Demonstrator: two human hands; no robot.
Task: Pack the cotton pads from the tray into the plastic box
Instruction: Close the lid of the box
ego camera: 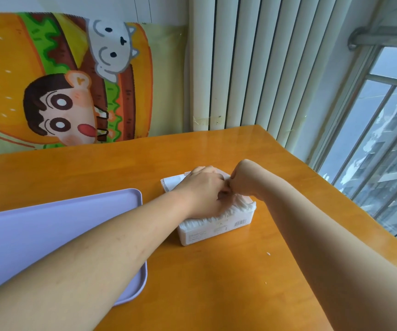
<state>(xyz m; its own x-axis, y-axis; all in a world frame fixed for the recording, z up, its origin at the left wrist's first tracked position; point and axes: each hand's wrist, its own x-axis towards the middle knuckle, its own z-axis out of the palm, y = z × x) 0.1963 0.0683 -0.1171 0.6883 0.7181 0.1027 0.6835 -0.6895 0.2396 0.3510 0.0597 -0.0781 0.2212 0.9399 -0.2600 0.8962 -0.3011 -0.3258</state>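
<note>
A lavender tray (49, 235) lies at the table's (216, 287) near left edge; to its right, mid-table, stands the plastic box (216, 231), packed to the rim with white cotton pads (241, 204); the left hand (202, 189) rests palm-down on the pads, its fingertips hidden; the right hand (242, 182), fingers curled, meets it over the box's far right side; whether either hand grips pads cannot be told; a window (383, 139) stands far right.
</note>
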